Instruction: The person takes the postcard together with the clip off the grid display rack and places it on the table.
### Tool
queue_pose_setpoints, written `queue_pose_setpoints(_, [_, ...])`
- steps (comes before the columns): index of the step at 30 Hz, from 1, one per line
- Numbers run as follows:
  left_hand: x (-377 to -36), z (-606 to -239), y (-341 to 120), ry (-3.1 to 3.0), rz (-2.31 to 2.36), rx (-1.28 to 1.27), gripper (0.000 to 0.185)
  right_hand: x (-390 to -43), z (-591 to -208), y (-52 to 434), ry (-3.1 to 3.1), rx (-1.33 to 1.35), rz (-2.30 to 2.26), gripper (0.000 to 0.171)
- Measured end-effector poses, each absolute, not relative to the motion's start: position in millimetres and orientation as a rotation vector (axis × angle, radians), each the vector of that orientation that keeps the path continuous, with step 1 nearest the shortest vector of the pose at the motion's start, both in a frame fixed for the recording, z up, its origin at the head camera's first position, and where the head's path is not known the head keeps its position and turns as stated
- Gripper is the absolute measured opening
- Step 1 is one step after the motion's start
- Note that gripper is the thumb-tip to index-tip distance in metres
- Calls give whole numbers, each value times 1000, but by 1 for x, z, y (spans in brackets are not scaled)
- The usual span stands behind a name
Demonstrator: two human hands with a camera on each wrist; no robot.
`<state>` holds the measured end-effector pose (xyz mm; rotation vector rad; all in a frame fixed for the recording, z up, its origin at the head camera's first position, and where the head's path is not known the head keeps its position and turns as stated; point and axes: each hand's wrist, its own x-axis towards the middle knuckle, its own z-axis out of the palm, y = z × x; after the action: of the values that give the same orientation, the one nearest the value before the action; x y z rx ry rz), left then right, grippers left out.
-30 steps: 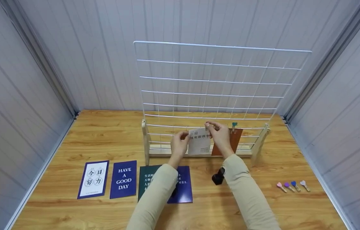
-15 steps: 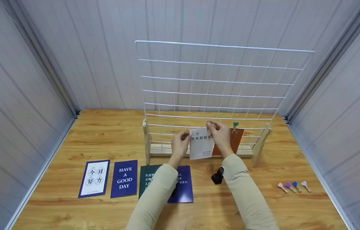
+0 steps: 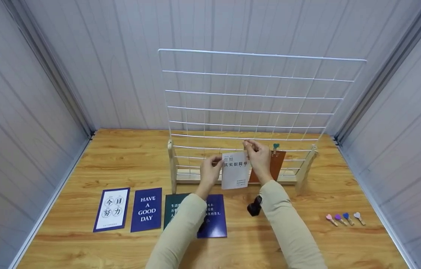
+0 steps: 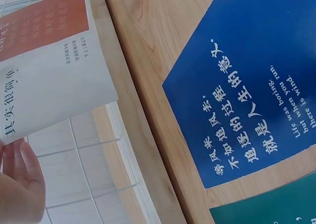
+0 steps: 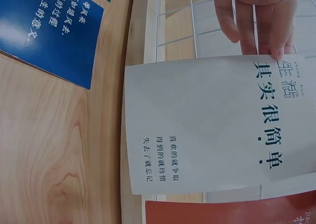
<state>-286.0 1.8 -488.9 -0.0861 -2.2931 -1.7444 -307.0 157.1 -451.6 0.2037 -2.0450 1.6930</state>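
Observation:
In the head view my left hand pinches the left edge of a white card printed with dark characters. The card is upright in front of a white wire grid rack. My right hand is at the card's upper right corner, thumb and fingertips together; whatever may be between them is too small to make out. Behind that hand a rust-red card hangs from the grid by a green heart clip. In the right wrist view, the left hand's fingers grasp the card's edge.
On the wooden table lie a white card with blue border, a blue "HAVE A GOOD DAY" card, a green card and a blue card. Several heart clips lie at right. The rack has a wooden base.
The white card has come down slightly and its face has turned more toward the head camera. My right hand has shifted slightly to the right and up; the left has barely moved.

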Motion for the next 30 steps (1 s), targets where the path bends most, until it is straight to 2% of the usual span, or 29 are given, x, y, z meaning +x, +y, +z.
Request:
queue_pose_setpoints(7, [-283, -494, -4, -2318, -1726, -104, 10, -288, -434, 150, -2031, 219, 1723, 16])
queue_pose_setpoints(17, [-280, -498, -9, -2281, -1736, -131, 10, -283, -431, 152, -2069, 218, 1828, 16])
queue_pose_setpoints(30, [-277, -499, -12, -2295, -1779, -123, 10, -296, -454, 163, -2105, 235, 1876, 24])
